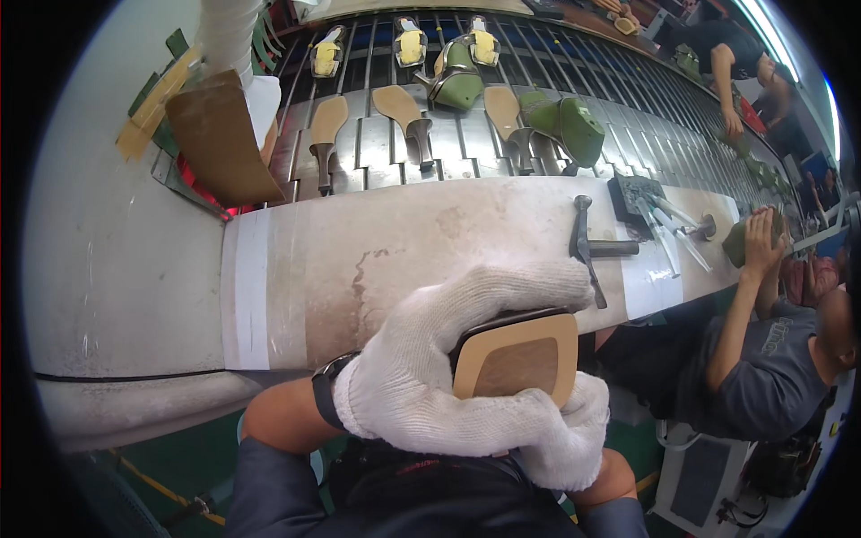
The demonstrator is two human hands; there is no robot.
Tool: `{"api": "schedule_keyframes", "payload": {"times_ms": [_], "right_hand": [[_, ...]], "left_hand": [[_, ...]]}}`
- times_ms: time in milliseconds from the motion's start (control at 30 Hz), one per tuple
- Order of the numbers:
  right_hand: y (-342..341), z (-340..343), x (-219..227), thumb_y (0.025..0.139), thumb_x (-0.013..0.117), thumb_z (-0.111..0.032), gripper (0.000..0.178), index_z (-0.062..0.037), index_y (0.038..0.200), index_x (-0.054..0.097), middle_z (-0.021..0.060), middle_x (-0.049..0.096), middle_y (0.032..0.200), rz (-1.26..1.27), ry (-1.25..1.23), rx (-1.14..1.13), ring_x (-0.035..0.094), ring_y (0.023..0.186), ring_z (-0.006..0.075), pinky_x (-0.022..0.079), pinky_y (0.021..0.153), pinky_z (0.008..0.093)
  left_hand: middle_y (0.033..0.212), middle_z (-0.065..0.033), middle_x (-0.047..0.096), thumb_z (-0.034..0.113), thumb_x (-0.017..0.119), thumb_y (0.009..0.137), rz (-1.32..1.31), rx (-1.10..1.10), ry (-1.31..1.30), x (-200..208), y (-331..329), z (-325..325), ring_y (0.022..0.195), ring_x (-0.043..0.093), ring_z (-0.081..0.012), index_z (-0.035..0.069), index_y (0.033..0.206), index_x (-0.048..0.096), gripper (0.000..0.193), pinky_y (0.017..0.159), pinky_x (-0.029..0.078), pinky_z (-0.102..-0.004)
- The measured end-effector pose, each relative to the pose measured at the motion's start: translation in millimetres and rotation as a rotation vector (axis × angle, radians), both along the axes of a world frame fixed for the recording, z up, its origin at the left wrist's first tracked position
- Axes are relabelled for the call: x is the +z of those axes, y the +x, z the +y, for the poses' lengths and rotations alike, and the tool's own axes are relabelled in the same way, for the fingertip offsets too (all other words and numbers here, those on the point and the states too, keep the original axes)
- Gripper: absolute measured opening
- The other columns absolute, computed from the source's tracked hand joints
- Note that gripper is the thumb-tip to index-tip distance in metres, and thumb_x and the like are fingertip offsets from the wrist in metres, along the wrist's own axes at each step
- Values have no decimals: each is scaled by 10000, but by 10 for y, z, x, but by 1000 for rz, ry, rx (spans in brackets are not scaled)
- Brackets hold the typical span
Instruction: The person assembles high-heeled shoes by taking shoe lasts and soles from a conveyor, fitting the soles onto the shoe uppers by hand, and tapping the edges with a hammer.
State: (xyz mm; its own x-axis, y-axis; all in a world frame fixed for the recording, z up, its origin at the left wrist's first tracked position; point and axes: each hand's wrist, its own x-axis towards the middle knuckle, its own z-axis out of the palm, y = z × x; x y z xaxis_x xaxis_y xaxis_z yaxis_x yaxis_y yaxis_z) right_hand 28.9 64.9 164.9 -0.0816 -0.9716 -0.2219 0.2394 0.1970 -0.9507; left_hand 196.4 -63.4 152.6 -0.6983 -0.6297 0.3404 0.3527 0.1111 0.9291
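Note:
Both my hands wear white knitted gloves. My left hand curls around a shoe sole, its fingers bent over the far edge and its thumb along the near side. The sole is tan with a darker brown patch in the middle and a dark rim; whether an upper is attached beneath is hidden. At the near right, my right hand is closed against the sole's lower end, its fingers partly covered. Just beyond the sole, a hammer with a dark handle lies on the worn pale bench.
Tan soles with brown heels, green shoes and yellow-padded shoe parts sit on the metal slat conveyor. A dark block with white-handled tools stands right of the hammer. A co-worker handles a green piece at right.

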Motion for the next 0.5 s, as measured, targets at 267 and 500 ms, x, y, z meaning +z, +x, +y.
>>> {"api": "schedule_keyframes", "payload": {"times_ms": [267, 500], "right_hand": [[-93, 23, -29, 1092, 698, -153, 252, 57, 1173, 811, 70, 809, 945, 37, 2, 106, 692, 784, 65, 562, 675, 254], [-171, -168, 58, 1118, 661, -144, 335, 109, 1323, 741, 165, 825, 1170, -38, -27, 37, 775, 1023, 159, 634, 891, 308]], "left_hand": [[1483, -277, 686, 390, 745, 998, -71, 38, 259, 241, 32, 34, 1344, 698, -327, -83, 1512, 592, 715, 1142, 565, -452], [1572, -253, 614, 359, 885, 900, -13, 21, -195, -9, -64, -228, 1443, 621, -321, -60, 1608, 488, 914, 1208, 505, -457]]}}
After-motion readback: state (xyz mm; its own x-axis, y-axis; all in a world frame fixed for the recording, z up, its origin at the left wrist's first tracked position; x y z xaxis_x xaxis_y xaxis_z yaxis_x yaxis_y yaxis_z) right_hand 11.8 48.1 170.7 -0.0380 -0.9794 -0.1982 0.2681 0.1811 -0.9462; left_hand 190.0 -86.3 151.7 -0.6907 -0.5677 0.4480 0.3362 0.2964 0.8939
